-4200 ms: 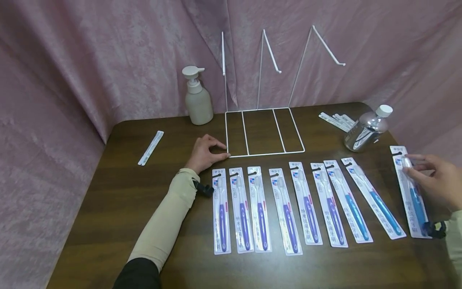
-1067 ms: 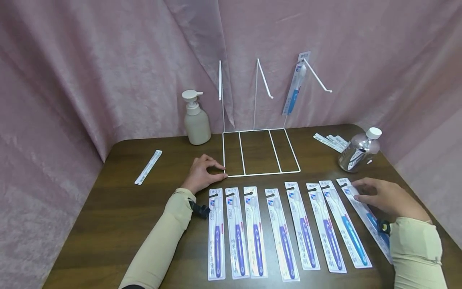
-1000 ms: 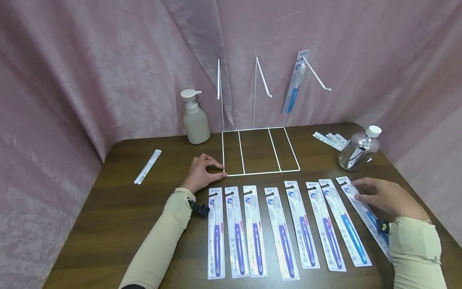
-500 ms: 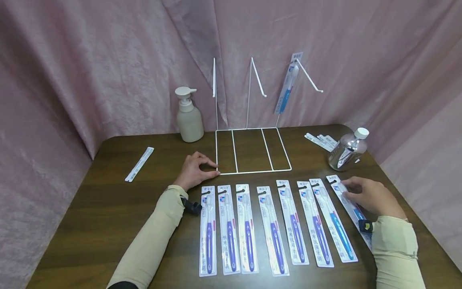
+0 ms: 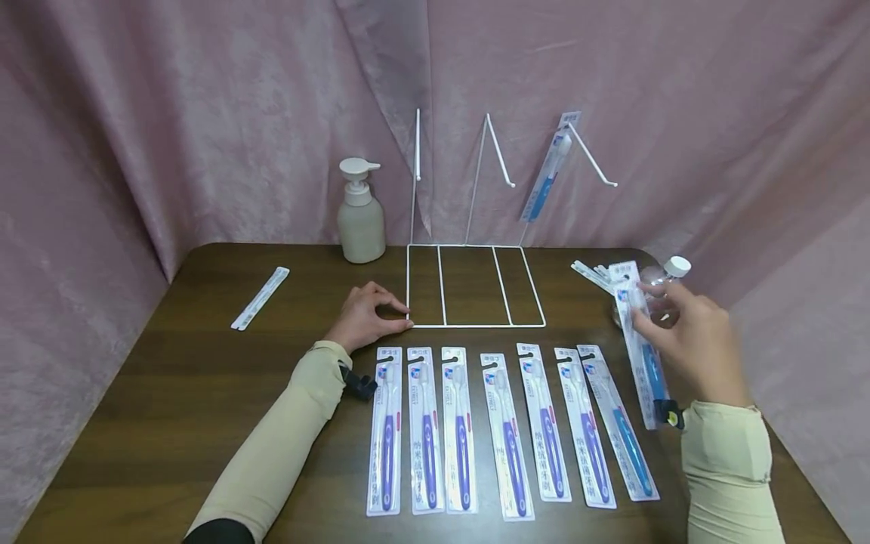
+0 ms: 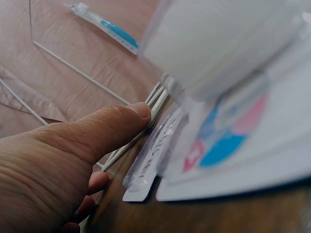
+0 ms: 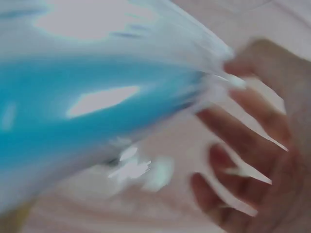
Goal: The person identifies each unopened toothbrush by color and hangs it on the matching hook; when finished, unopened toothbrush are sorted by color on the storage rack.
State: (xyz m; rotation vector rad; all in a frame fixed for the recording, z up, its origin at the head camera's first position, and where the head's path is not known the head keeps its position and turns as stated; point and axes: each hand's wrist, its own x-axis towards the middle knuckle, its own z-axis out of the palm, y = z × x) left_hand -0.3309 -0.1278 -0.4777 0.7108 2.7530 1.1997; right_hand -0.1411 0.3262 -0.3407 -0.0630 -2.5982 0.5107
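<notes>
My left hand (image 5: 363,317) pinches the front left corner of a white wire rack (image 5: 476,326); in the left wrist view the thumb (image 6: 107,127) lies along the wire. My right hand (image 5: 703,340) pinches a packaged toothbrush (image 5: 632,325) with a blue handle near its upper part, raised and overlapping the clear bottle in the head view. The right wrist view shows its blue handle (image 7: 87,102) large and blurred. Another blue packaged toothbrush (image 5: 546,181) hangs on the rack's right hook. The left and middle hooks (image 5: 499,151) carry nothing.
Several packaged toothbrushes (image 5: 458,431) lie in a row along the table front, mostly purple, the rightmost blue. A pump bottle (image 5: 362,223) stands behind the left hand. A clear bottle with white cap (image 5: 677,266) and white strips (image 5: 590,276) are back right. Another strip (image 5: 260,298) lies left.
One blue toothbrush now hangs on the right hook. The right hand has lifted the row's rightmost toothbrush off the table, up and to the left. The left hand stays at the rack corner.
</notes>
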